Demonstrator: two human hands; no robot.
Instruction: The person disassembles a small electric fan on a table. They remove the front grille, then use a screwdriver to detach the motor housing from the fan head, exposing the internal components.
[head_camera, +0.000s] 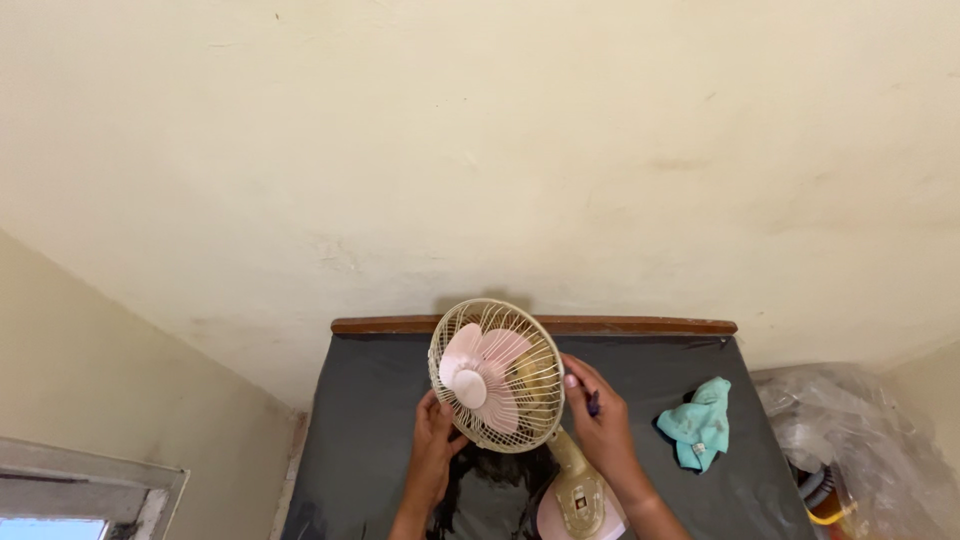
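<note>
I see a dark table (380, 400) at lower centre – on it a cream fan w/ pink blades (497, 375). My left hand (434, 440) grips its cage at lower left; right hand (600, 420) clasps the rear, pinching a small dark item. Clear plastic bag (840, 410) at far right, teal cloth (698, 424) near it.

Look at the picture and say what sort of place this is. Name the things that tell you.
Probably a plain room in a home. Painted cream walls meet in a corner, a window frame sits low on the left, and a dark-covered table with a wooden edge holds a small table fan and a teal cloth.
</note>
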